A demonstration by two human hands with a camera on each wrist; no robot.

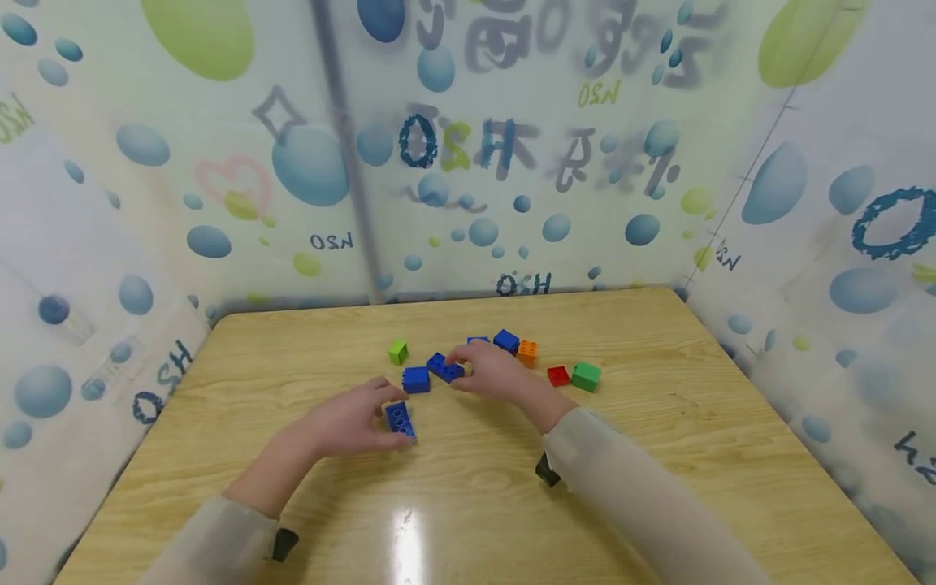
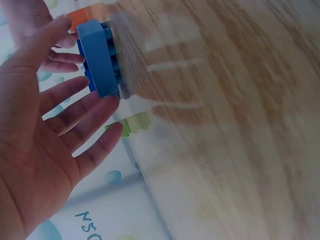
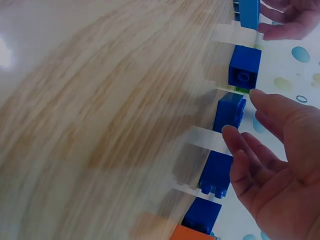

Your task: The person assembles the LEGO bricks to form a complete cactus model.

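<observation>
Passage is afforded over the worktop (image 1: 483, 496) between the sleeves (image 1: 621, 479); beyond, it is obstructed by blue bricks (image 1: 416, 379) and an orange brick (image 1: 527, 353).

A pale wood-grain tabletop with rounded far corners (image 1: 731, 455) bears a bright white streak of reflected light (image 1: 407, 540). Behind it hangs a translucent whitish sheet (image 1: 453, 260), printed with blue and green bubbles and mirrored "H2O" lettering; a blurred grey vertical bar (image 1: 344, 122) crosses it. Similarly patterned side panels (image 1: 790, 341) flank the table.
</observation>
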